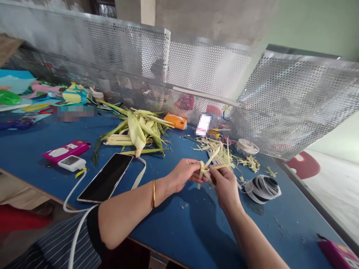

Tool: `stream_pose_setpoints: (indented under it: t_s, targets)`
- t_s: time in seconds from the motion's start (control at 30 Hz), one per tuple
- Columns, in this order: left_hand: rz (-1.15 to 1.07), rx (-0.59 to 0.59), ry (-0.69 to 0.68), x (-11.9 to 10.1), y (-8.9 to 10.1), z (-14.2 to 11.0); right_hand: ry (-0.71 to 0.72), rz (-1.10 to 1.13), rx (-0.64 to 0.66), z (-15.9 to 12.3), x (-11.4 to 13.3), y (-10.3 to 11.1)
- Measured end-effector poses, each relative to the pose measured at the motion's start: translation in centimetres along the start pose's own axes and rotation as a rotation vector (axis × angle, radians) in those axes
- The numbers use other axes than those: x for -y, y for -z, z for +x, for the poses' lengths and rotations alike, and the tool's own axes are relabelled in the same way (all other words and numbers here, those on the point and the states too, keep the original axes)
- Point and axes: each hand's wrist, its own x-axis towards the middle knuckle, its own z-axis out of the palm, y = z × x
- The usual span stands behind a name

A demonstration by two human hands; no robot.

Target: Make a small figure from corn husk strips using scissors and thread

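Between my two hands is a small knot of pale corn husk strips (202, 169), with strip ends sticking out upward, downward and to the right. My left hand (186, 173) pinches the knot from the left with thumb and fingers. On the other side my right hand (224, 181) is closed on a strip close to the knot; its fingertips are partly hidden. Just beyond lie loose husk strips (217, 151). A heap of green and cream corn husks (137, 134) sits farther back to the left.
On the blue table (168, 224) lie a tablet-like phone (106, 179), a magenta power bank (67, 148), a white cable (67, 198), a spool of black-and-white thread (262, 188), a tape roll (246, 146) and an orange packet (175, 121). Perforated metal panels (202, 67) stand along the back.
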Motion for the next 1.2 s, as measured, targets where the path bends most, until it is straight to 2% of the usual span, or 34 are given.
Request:
stream_pose_setpoints:
  t_s: [0.2, 0.33, 0.4, 0.47, 0.5, 0.57, 0.73, 0.8, 0.87, 0.93, 1.0, 1.03, 1.1, 1.2]
  targets:
    - [0.002, 0.109, -0.032, -0.1, 0.4, -0.1, 0.054, -0.095, -0.059, -0.1, 0.4, 0.1]
    - [0.044, 0.018, -0.067, 0.4, 0.3, 0.0, -0.022, -0.01, -0.025, -0.1, 0.7, 0.0]
    - [0.035, -0.046, -0.076, 0.5, 0.4, 0.2, -0.091, 0.019, 0.047, 0.0, 0.8, 0.1]
    - [0.012, -0.127, -0.081, 0.4, 0.6, 0.4, -0.108, -0.054, 0.138, 0.0, 0.9, 0.3]
    - [0.003, -0.169, -0.08, 0.3, 0.8, 0.5, -0.073, -0.122, 0.177, 0.0, 1.0, 0.4]
    - [0.005, -0.234, -0.076, 0.1, 1.1, 0.8, 0.083, -0.27, 0.25, -0.3, 1.3, 0.7]
    - [0.112, -0.272, -0.113, -0.1, 1.5, 1.0, 0.532, -0.514, 0.514, -0.9, 2.1, 1.0]
    - [0.143, -0.278, -0.126, -0.1, 1.3, 0.8, 0.646, -0.564, 0.542, -1.0, 2.3, 1.1]
    - [0.166, -0.284, -0.127, 0.0, 1.0, 0.6, 0.742, -0.618, 0.464, -0.9, 2.4, 1.2]
    - [0.202, -0.265, -0.118, 0.0, 0.6, 0.4, 0.833, -0.698, 0.293, -0.8, 2.5, 1.3]
    - [0.245, -0.2, -0.104, -0.1, 0.3, 0.1, 0.889, -0.757, 0.136, -0.6, 2.5, 1.5]
    - [0.264, -0.159, -0.097, -0.1, 0.2, 0.0, 0.891, -0.775, 0.099, -0.4, 2.4, 1.6]
    - [0.306, -0.094, -0.083, -0.1, 0.1, -0.2, 0.829, -0.825, 0.075, 0.0, 2.2, 1.7]
    - [0.37, -0.025, -0.061, -0.1, 0.1, -0.3, 0.592, -0.974, 0.021, 0.4, 1.6, 1.8]
